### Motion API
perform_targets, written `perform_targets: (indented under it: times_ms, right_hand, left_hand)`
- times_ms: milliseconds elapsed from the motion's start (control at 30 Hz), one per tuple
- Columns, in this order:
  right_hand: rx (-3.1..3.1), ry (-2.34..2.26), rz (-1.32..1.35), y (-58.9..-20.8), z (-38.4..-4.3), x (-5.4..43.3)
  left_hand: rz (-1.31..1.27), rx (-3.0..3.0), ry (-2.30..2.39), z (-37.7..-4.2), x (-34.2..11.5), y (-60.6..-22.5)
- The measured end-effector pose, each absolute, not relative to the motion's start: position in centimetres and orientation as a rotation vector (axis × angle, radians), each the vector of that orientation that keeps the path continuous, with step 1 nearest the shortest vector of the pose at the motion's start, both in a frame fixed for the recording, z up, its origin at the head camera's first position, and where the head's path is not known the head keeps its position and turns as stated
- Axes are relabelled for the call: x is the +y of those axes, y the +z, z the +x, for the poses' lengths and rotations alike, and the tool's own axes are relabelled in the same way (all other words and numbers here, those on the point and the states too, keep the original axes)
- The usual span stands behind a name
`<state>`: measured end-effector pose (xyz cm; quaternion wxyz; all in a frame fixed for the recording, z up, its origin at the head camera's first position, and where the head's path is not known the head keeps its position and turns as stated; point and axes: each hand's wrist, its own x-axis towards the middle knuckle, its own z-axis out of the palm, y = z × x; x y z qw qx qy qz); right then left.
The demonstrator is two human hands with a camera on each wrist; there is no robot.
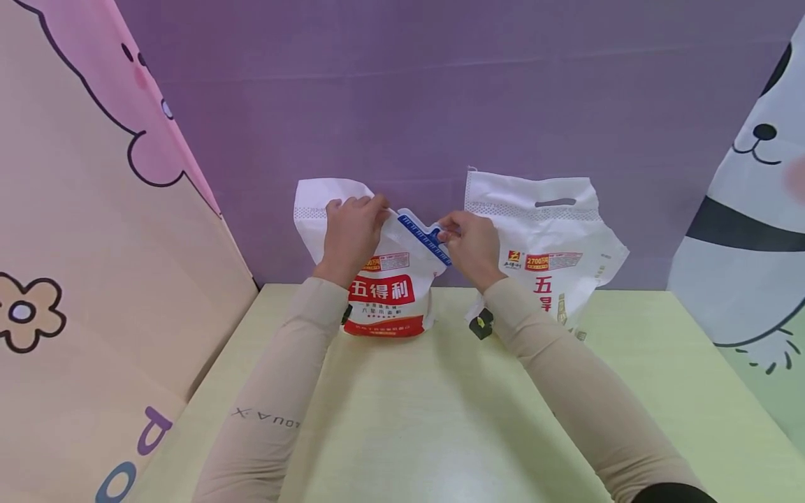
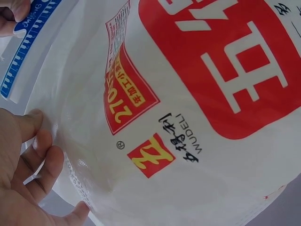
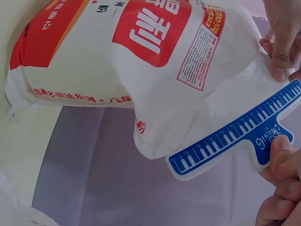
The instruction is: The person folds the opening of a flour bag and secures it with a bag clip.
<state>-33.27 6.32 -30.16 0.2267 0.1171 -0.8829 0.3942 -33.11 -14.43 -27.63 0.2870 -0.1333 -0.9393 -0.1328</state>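
A white flour bag (image 1: 386, 307) with red panels stands at the back of the table. My left hand (image 1: 353, 237) pinches its top edge, and the bag's top corner spreads out left of that hand. A long blue-and-white bag clip (image 1: 423, 237), printed with a piano keyboard, lies slanted along the bag's upper right edge. Its handle is pinched between the thumb and fingers of my right hand (image 1: 473, 244). In the right wrist view the clip (image 3: 230, 134) overlaps the bag's top edge, with the left fingers (image 3: 281, 56) close to its upper end.
To the right stands a second white flour bag (image 1: 534, 230) with a cut-out handle, partly behind my right hand and forearm. A purple backdrop (image 1: 402, 105) hangs behind the pale table (image 1: 409, 419). Printed cartoon panels flank both sides.
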Motion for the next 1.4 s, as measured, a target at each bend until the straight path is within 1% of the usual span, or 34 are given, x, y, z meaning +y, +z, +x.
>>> perform_targets:
  times_ms: [633,1400]
  right_hand:
    - [-2.441,1.073,0.283,-30.2,-34.2,5.5]
    - [-2.509,1.044,0.274,-30.4,-34.4,4.9]
  left_hand:
    - [-0.369,-2.496,-0.364,-33.1,-14.3,-27.6]
    - [-0.36,-2.508,-0.339,-32.9,-14.3,-27.6]
